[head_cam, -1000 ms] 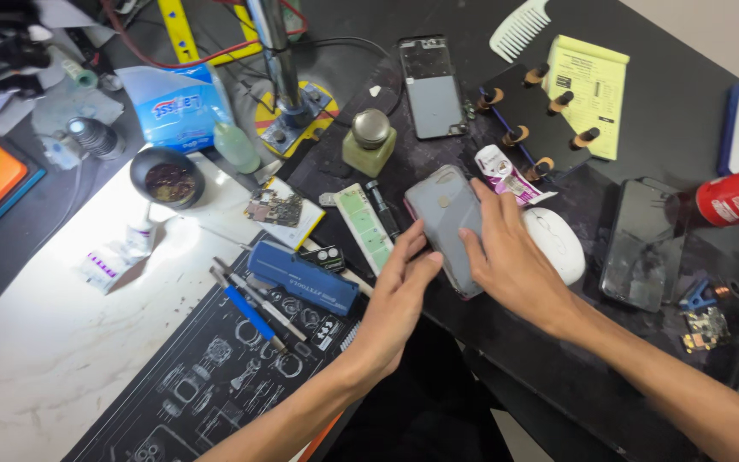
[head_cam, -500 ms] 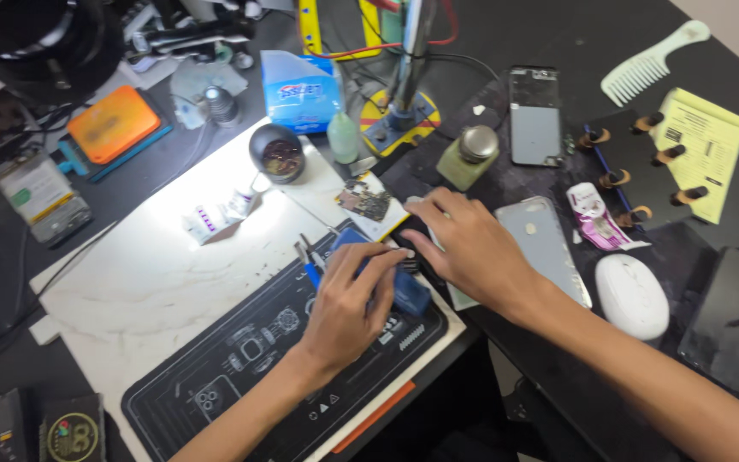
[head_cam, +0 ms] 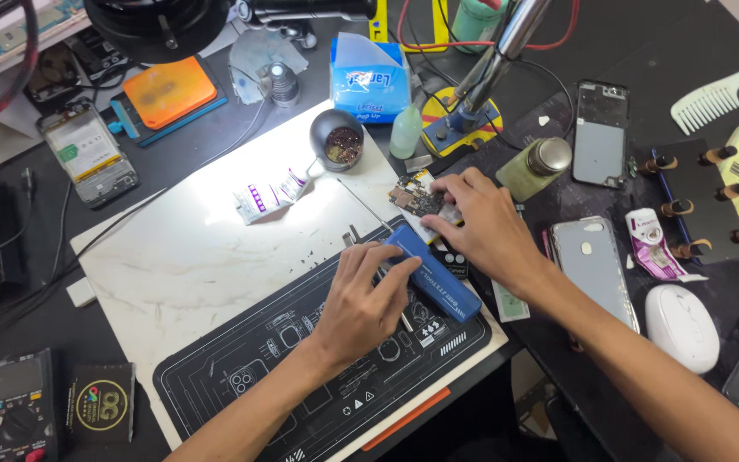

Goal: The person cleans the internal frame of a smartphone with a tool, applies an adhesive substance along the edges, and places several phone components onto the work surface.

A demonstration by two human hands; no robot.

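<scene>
Presently, a blue case (head_cam: pixel 434 272) on the dark work mat (head_cam: pixel 241 376) is gripped by the left hand (head_cam: pixel 361 299), while a small circuit board (head_cam: pixel 419 202) is pinched by the right hand (head_cam: pixel 485 224).

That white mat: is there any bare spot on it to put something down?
Yes: the white mat lies bare between the small packet and the black printed mat. It is crowded around the left hand, blue case and right hand.

Left hand (head_cam: pixel 361 304) on blue case (head_cam: pixel 432 271); right hand (head_cam: pixel 482 224) touching circuit board (head_cam: pixel 416 198)
</scene>
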